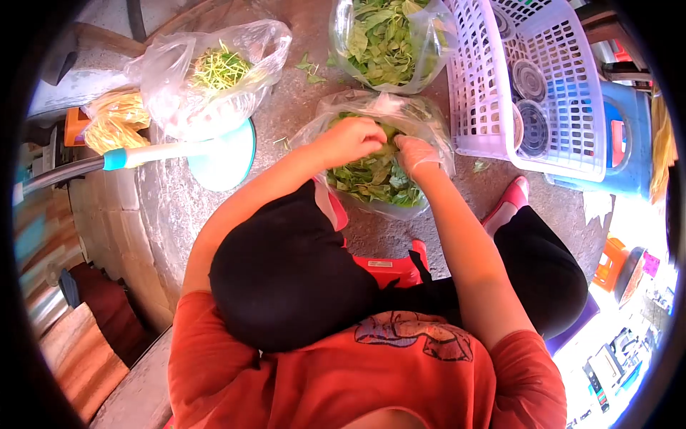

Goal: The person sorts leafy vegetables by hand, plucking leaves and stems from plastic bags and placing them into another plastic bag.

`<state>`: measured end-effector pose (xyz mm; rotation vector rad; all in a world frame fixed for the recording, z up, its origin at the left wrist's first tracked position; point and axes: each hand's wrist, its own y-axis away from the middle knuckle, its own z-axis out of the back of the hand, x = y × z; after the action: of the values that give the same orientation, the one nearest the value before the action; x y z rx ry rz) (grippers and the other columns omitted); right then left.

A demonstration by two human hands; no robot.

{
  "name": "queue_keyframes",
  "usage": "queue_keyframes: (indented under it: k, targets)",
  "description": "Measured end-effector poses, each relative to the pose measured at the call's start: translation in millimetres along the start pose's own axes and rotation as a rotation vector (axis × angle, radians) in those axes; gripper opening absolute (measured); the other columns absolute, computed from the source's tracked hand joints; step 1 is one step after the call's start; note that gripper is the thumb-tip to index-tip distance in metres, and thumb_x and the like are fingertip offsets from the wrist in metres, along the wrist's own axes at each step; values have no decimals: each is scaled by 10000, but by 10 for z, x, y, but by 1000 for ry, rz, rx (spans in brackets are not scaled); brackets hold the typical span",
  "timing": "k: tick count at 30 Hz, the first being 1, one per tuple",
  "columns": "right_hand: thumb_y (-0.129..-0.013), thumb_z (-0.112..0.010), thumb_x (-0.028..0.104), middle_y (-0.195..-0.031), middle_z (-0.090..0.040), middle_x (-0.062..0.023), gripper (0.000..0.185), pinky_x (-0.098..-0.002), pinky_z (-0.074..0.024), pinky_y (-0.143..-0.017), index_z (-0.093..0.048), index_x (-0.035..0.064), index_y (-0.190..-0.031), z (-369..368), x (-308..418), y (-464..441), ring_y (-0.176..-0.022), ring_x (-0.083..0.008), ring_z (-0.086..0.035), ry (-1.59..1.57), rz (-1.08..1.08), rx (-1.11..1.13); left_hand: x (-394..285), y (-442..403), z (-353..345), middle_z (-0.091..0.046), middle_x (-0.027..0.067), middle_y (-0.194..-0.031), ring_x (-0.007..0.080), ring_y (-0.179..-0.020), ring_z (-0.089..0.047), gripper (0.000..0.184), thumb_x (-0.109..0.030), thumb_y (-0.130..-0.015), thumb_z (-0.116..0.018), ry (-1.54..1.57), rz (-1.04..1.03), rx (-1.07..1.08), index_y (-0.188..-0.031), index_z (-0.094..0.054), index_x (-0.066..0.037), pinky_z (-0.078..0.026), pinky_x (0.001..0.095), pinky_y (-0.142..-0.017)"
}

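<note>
Between my feet, a clear plastic bag stands open, filled with green leaves. My left hand is over the bag's upper middle, its fingers curled and pressed together; what they hold, if anything, is too small to tell. Just to its right, my right hand reaches into the bag among the leaves, thumb and fingers closed on some green leaves near the bag's far side. The two hands are close together but apart.
Another bag of leaves stands beyond. At left are a bag with cut stems and a round turquoise-edged base with a pole. A white basket holds round containers at right, beside a blue stool.
</note>
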<state>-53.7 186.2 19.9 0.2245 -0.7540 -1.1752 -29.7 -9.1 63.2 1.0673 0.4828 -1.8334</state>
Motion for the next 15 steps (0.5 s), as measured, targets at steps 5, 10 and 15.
queue_keyframes:
  k: [5,10,15]
  targets:
    - [-751,-632,286,-917,-635,-172,283,-379,-469,-792,-640,83,-949,386,229,20,-866,-317,-611,-155,99,137,-147,76,-18,-604,112,-838,285,-793,-589,150,-141,-768,-625,-62,-18,-303,-874,-624,-34,-470,361,-716]
    - [-706,-668,335,-905,-630,-166,367,-357,-464,-783,-637,60,-948,789,311,135,-841,-289,-605,-297,328,208,-325,232,312,-625,64,-751,167,-675,-580,111,-98,-782,-649,-86,14,-245,-860,-644,-20,-459,274,-624]
    - [-700,-661,267,-946,-625,-159,339,-338,-456,-803,-641,65,-971,916,67,235,-892,-252,-599,-140,76,143,-281,421,497,-621,24,-742,83,-644,-538,148,-118,-818,-641,250,333,-241,-902,-650,4,-444,234,-596]
